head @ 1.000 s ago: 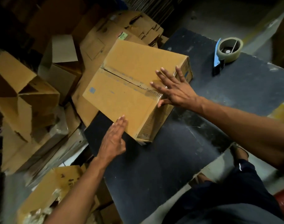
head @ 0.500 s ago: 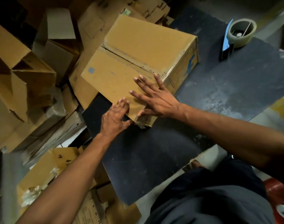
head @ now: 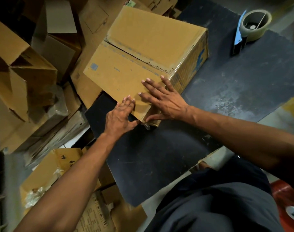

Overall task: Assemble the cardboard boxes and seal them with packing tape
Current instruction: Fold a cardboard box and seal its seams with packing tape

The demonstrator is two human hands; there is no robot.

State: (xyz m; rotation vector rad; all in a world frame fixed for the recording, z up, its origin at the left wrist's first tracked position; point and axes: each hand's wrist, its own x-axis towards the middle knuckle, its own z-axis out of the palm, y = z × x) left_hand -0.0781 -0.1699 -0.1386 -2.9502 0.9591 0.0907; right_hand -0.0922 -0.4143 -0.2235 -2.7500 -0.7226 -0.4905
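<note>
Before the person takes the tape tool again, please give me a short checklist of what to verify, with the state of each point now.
1. Box rests on the table: ok, though its left part overhangs the edge.
2. Top flaps closed flat: ok.
3. Seam taped along its whole length: cannot tell.
4. Both hands steady the near corner: ok; left hand and right hand press flat there.
5. Tape end at that corner stuck down: not ok, a bit hangs loose.
6. Tape dispenser free on the table: ok.
</note>
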